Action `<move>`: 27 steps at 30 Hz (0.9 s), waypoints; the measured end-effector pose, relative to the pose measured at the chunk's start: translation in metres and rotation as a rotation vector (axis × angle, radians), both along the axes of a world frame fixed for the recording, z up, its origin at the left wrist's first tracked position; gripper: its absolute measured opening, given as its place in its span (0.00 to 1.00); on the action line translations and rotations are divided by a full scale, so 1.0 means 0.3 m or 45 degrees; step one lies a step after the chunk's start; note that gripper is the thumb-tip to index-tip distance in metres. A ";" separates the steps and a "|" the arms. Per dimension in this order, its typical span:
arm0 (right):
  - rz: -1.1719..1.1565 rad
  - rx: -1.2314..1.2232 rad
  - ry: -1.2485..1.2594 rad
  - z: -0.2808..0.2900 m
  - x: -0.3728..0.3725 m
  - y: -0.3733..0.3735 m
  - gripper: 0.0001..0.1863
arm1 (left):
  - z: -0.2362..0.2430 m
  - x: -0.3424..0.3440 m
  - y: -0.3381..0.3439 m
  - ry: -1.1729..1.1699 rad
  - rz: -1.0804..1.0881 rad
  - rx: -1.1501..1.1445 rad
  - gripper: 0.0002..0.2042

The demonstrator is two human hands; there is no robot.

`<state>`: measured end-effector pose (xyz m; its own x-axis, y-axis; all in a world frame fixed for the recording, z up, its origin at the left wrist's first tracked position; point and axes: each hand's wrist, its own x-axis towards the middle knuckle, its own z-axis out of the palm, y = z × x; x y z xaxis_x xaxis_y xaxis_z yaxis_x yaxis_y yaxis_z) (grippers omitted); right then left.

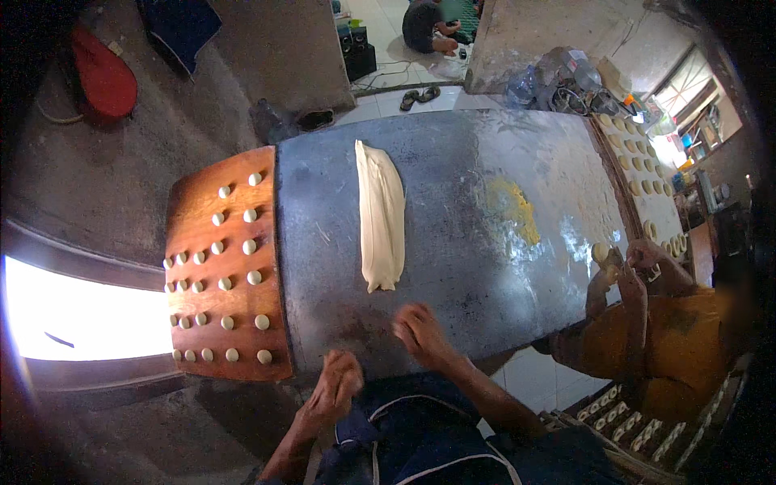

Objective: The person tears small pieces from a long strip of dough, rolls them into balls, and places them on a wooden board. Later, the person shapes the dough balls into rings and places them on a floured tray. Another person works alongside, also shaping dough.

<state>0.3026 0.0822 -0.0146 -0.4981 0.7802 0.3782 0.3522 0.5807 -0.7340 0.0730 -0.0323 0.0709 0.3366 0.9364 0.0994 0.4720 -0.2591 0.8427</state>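
Observation:
A long, folded strip of pale dough lies lengthwise on the dark grey table, its near end slightly ragged. My right hand is over the near part of the table, just short of that end and apart from it. Its fingers are curled in; whatever they hold, if anything, is hidden. Lower and to the left, at the table's near edge, my left hand is closed too, with its inside out of sight. Neither hand touches the dough strip.
An orange-brown board at left carries several small dough balls. Yellow residue and flour mark the table's right half. A co-worker in orange handles dough there, near a board of dough pieces. Someone sits beyond the doorway.

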 end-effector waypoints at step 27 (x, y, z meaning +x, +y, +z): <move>-0.077 -0.377 -0.741 -0.035 0.279 0.172 0.13 | -0.443 -0.038 0.222 0.259 0.792 0.088 0.13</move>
<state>0.3864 0.1338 -0.0250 -0.5089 0.8428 -0.1750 0.7658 0.3504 -0.5393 0.0616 0.0345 -0.0620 -0.2473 0.9560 0.1575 0.6994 0.0637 0.7119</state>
